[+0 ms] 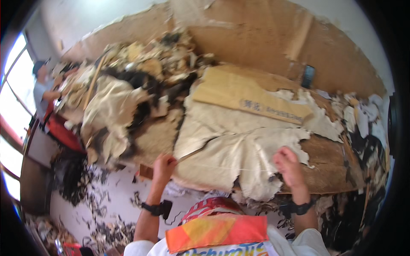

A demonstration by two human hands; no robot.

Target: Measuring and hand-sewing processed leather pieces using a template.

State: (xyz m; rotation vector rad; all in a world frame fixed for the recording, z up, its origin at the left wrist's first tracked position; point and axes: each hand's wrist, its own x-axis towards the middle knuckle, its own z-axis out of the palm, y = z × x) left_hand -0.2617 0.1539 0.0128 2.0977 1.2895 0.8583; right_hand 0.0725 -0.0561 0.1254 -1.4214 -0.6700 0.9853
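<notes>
A broad cream-coloured hide [222,147] with ragged edges is spread over the brown work table, its near part draping over the front edge in folds. My left hand [163,167] is closed in a pinch at the hide's left edge, where a narrow dark strip [192,154] runs up from my fingers. Whether that strip is the hide's turned edge or a separate piece cannot be made out. Raised over the hide's right side, my right hand [288,165] has curled fingers; anything inside them is hidden. A faint pale line [230,168] crosses the hide between my hands.
A flattened cardboard piece [252,100] lies on the hide's far part. Hide scraps [158,59] are heaped at the back left, with more scraps [363,117] at right. A phone-like object [307,77] leans behind. Another person [45,91] works at far left. Dark clippings [102,209] litter the floor.
</notes>
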